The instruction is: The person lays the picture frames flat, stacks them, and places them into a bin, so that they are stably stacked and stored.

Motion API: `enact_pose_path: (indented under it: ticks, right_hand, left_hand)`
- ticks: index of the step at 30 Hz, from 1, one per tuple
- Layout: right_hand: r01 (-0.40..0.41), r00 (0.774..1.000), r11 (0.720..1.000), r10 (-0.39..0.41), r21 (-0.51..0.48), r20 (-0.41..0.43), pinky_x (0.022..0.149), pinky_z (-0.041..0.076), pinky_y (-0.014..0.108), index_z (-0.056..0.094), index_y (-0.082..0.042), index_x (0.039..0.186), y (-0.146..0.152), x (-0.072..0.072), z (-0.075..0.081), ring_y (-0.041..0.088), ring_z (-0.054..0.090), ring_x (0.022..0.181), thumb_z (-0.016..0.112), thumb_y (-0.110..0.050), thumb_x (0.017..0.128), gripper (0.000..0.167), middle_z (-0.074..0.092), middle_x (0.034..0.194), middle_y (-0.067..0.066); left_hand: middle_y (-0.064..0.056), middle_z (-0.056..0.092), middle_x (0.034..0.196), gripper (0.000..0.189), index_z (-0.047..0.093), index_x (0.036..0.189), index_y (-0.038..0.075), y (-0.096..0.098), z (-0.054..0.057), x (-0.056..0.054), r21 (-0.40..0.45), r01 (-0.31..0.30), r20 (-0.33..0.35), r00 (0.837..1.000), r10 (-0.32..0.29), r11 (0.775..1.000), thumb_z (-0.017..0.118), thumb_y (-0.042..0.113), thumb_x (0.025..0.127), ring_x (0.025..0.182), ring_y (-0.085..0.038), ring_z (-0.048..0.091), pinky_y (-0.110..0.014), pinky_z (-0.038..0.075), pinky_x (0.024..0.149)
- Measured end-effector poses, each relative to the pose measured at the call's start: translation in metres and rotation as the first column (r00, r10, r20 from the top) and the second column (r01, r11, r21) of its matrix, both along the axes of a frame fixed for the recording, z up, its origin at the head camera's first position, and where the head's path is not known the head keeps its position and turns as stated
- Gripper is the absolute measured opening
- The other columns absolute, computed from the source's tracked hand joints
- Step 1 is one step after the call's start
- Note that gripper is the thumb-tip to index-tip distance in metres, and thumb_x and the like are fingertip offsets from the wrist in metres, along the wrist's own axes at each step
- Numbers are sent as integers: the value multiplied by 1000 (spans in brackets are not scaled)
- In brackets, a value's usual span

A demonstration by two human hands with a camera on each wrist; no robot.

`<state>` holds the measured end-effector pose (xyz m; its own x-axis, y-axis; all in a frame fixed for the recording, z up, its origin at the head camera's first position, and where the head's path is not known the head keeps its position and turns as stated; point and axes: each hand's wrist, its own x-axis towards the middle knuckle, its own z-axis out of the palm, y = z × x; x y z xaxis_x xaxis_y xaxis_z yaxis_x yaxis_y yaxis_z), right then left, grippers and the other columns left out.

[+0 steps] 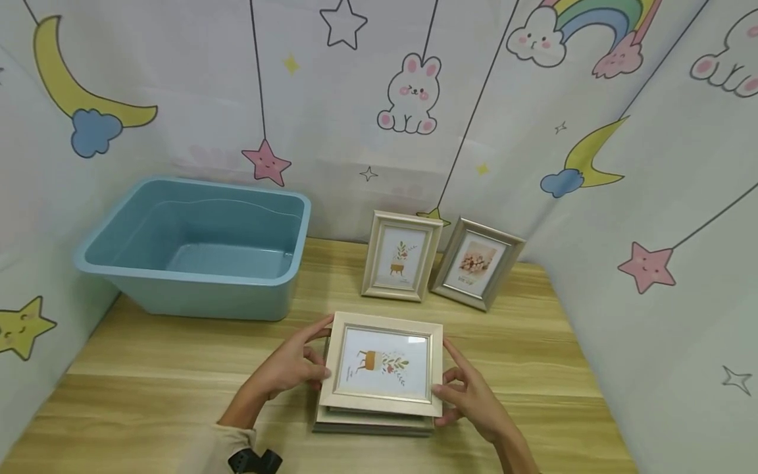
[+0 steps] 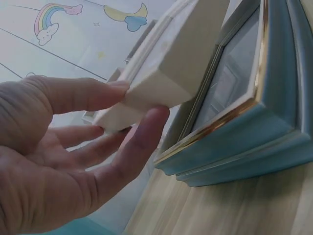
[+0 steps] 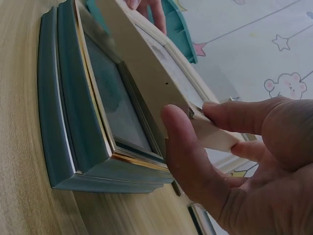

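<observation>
Both hands hold a cream picture frame (image 1: 383, 401) by its two sides, over a stack of frames. Its print of a plant in an orange pot lies sideways. My left hand (image 1: 294, 362) grips the left edge, and in the left wrist view the left thumb and fingers (image 2: 151, 127) pinch its corner. On the opposite edge, my right hand (image 1: 474, 395) pinches it; the right wrist view shows the thumb and fingers (image 3: 183, 142) around that side. Beneath are blue-green stacked frames (image 3: 73, 98) with a gold inner edge; the held frame is tilted and partly apart from them.
A blue plastic tub (image 1: 207, 282) stands at the back left. Two frames stand at the back: a cream one (image 1: 385, 289) with a plant print and a silver-brown one (image 1: 497, 286) with a flower print. Cartoon-printed cloth (image 1: 355, 99) encloses the wooden table (image 1: 568, 408).
</observation>
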<state>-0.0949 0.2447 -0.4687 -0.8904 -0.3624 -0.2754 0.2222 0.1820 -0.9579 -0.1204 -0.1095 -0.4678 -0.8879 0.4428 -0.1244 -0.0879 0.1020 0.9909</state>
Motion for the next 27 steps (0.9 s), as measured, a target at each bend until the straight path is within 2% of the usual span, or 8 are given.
enact_pose_path:
  ticks: [2, 5, 8, 11, 16, 27]
  right_hand:
    - [-5, 1000, 998, 6, 57, -12, 58, 61, 46, 8, -19, 162, -2, -1, -2, 15, 64, 71, 69, -6, 92, 93, 42, 96, 10]
    - [-10, 998, 987, 19, 162, -52, 55, 60, 35, 10, -12, 162, -6, -2, -3, 8, 56, 62, 70, -13, 93, 91, 48, 89, 8]
    - [-13, 996, 973, 33, 229, -81, 56, 53, 26, 11, -6, 160, -8, -3, -5, 7, 53, 60, 70, -16, 93, 90, 53, 82, 6]
    - [-15, 996, 971, 37, 239, -85, 56, 51, 24, 12, -3, 160, -10, -3, -6, 8, 53, 62, 70, -15, 93, 89, 55, 79, 6]
    - [-18, 998, 974, 32, 224, -60, 55, 53, 26, 14, -4, 160, -10, -3, -8, 10, 55, 66, 70, -12, 93, 87, 51, 88, 9]
    - [-43, 997, 973, 56, 229, -49, 56, 53, 27, 14, -6, 160, -11, -3, -8, 11, 56, 66, 70, -12, 93, 88, 49, 93, 11]
  left_hand:
    - [-39, 21, 155, 93, 17, 159, 1, 1, 0, 2, -13, -18, 25, 1000, 18, 1000, 67, -15, 82, 74, -21, 64, -44, 59, 60]
    - [-39, 28, 152, 89, 22, 157, -3, 4, -1, 5, -56, -56, 37, 998, 58, 997, 68, -15, 81, 72, -20, 66, -43, 59, 58]
    - [-38, 36, 149, 86, 27, 154, -5, 8, -1, 9, -103, -102, 39, 993, 107, 989, 68, -17, 79, 71, -19, 68, -44, 58, 55]
    - [-35, 41, 148, 85, 31, 153, -4, 12, 0, 13, -140, -140, 51, 988, 149, 980, 68, -18, 78, 67, -19, 67, -44, 57, 53]
    - [-33, 42, 149, 82, 34, 152, -5, 17, 2, 20, -195, -174, 32, 983, 183, 965, 68, -18, 78, 63, -19, 66, -42, 56, 51]
    - [-29, 49, 145, 81, 39, 149, -5, 22, 2, 22, -266, -229, -11, 972, 234, 937, 69, -19, 75, 68, -19, 67, -39, 55, 50]
